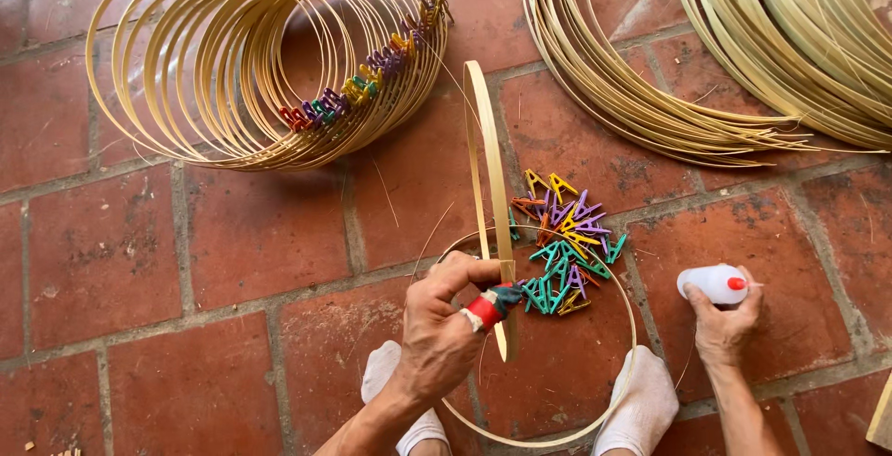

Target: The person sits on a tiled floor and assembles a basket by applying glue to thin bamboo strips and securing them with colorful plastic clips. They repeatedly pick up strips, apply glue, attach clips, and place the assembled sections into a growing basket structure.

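left hand (441,326) grips bamboo hoop (492,205); right hand (725,326) holds white glue bottle (714,283).

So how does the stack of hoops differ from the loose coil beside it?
The stack of hoops holds closed rings, each pinned with a coloured clip; the loose coil is unclipped strips with free ends trailing right. The hoops lean overlapping; the coil lies flat. Both are pale bamboo on the brick floor.

Red brick floor (186,261), bamboo hoops (214,75), strip coils (650,75), clothespins (562,251)
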